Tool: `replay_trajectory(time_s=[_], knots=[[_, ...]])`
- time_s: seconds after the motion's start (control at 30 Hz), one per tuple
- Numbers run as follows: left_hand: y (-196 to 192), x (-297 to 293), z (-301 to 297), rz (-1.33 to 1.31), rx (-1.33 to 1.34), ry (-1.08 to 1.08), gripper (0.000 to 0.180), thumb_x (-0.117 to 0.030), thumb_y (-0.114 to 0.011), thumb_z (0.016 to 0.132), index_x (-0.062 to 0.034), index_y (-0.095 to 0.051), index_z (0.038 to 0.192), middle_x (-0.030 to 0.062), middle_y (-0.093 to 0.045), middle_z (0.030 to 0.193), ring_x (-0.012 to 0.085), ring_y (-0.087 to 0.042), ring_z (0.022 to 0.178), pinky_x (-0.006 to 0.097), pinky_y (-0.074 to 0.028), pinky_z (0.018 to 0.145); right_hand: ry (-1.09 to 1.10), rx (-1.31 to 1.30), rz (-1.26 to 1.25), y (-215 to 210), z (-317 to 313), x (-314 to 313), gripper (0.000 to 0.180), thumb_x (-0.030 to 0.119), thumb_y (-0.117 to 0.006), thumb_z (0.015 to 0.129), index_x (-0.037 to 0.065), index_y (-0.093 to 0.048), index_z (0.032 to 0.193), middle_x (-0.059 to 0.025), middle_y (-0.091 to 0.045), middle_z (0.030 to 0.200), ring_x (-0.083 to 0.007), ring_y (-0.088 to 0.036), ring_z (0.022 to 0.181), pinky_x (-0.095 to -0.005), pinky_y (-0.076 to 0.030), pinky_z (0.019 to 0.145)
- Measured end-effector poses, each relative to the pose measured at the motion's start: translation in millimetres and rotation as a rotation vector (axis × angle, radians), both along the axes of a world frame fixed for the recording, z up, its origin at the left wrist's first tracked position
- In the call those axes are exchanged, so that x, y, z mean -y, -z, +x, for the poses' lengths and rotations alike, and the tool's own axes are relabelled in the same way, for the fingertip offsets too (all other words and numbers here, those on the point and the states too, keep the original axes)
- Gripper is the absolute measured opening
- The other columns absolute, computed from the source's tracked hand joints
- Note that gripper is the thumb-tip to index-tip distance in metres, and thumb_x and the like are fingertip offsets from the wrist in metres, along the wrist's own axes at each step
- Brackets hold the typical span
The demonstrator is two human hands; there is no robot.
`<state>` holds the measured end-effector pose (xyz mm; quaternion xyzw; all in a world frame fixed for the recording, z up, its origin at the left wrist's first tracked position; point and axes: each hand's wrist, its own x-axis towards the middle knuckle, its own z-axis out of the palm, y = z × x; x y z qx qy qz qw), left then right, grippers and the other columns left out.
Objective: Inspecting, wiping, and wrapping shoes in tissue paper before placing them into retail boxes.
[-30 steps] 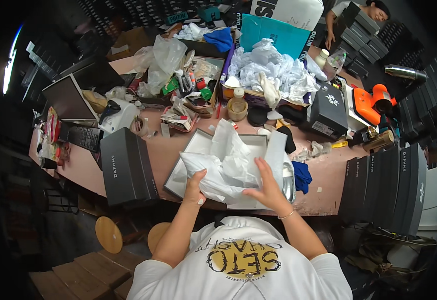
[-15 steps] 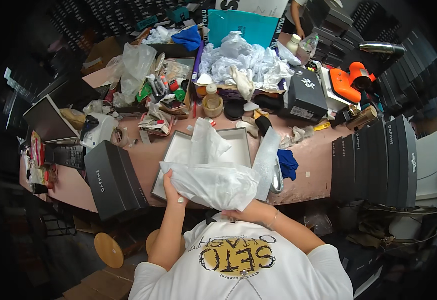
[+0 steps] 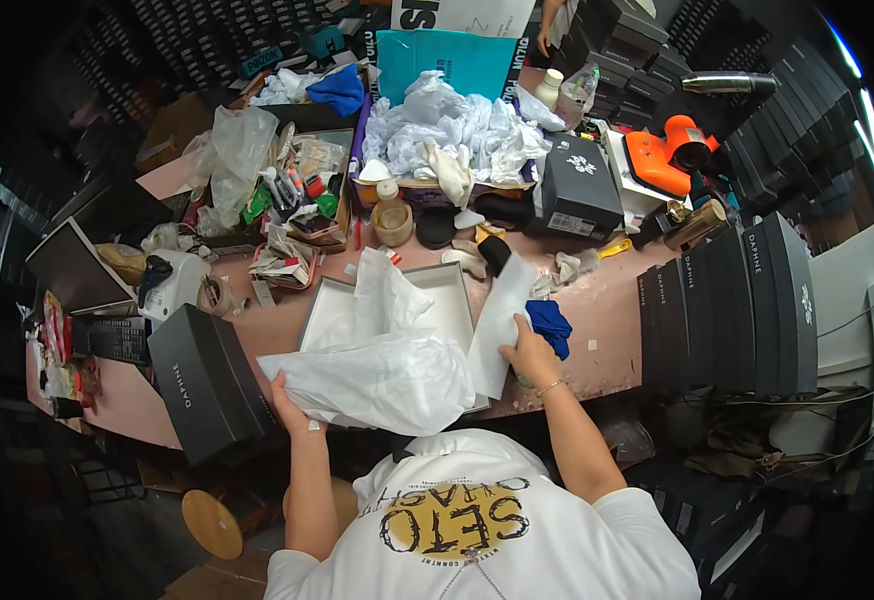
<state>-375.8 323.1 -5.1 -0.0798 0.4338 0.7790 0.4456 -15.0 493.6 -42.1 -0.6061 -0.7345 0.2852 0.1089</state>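
My left hand grips the left end of a crumpled white tissue paper bundle; what may be wrapped inside is hidden. The bundle lies across the front of an open shoebox part with a pale inside and grey edges. More white tissue paper stands up inside it. At the box's right side, my right hand is closed on the edge of a white foam sheet, thumb over it. A blue cloth lies just beyond that hand.
Dark shoeboxes stand in a row at right, and another dark shoebox sits at left. A bin of crumpled paper, a jar and an orange tool are at the back. A monitor stands far left.
My right hand has moved from under the tissue bundle rightward to the foam sheet. My left hand still holds the bundle, now laid lower and wider. A silvery object beside the sheet is now mostly hidden.
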Motion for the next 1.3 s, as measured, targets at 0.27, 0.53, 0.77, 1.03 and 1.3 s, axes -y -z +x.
replay_trajectory(time_s=[0.27, 0.53, 0.77, 1.03, 1.3], knots=[[-6, 25, -4, 0.090, 0.065, -0.070, 0.053, -0.048, -0.038, 0.091, -0.0056, -0.056, 0.119, 0.0102, -0.061, 0.119, 0.0292, -0.058, 0.109, 0.043, -0.046, 0.095, -0.471, -0.493, 0.096, -28, -92, 24, 0.033, 0.008, -0.058, 0.086, 0.002, -0.056, 0.119, -0.0159, -0.058, 0.083, -0.0284, -0.058, 0.069, -0.0374, -0.049, 0.064], [-18, 12, 7, 0.060, 0.040, -0.094, 0.053, -0.048, -0.041, 0.090, -0.0057, -0.056, 0.118, 0.0113, -0.061, 0.117, 0.0290, -0.059, 0.108, 0.042, -0.047, 0.093, -0.467, 0.049, 0.055, -31, -89, 21, 0.031, 0.016, -0.053, 0.089, 0.012, -0.060, 0.119, -0.0174, -0.063, 0.082, -0.0340, -0.064, 0.078, -0.0398, -0.053, 0.069], [-11, -9, 16, 0.032, 0.019, 0.059, 0.056, -0.046, -0.048, 0.087, -0.0024, -0.052, 0.121, 0.0151, -0.059, 0.119, 0.0304, -0.059, 0.107, 0.042, -0.047, 0.093, -0.836, -0.511, 0.028, -95, -95, 12, 0.025, 0.008, -0.062, 0.078, -0.001, -0.060, 0.100, -0.0204, -0.062, 0.104, -0.0399, -0.058, 0.097, -0.0396, -0.048, 0.084], [-15, -41, 23, 0.010, 0.006, 0.232, 0.052, -0.040, -0.052, 0.087, -0.0009, -0.052, 0.121, 0.0152, -0.060, 0.117, 0.0307, -0.060, 0.106, 0.042, -0.047, 0.092, -0.688, -0.222, 0.125, -98, -86, 60, 0.041, 0.021, -0.066, 0.079, 0.007, -0.057, 0.116, -0.0169, -0.062, 0.109, -0.0332, -0.060, 0.102, -0.0404, -0.051, 0.084], [-26, -47, 26, -0.008, 0.072, 0.193, 0.054, -0.043, -0.052, 0.086, -0.0014, -0.053, 0.120, 0.0142, -0.061, 0.115, 0.0303, -0.060, 0.104, 0.042, -0.048, 0.091, -0.739, -0.471, 0.222, -69, -84, 65, 0.044, 0.015, -0.062, 0.081, 0.006, -0.054, 0.123, -0.0179, -0.055, 0.122, -0.0344, -0.050, 0.115, -0.0386, -0.038, 0.102]])
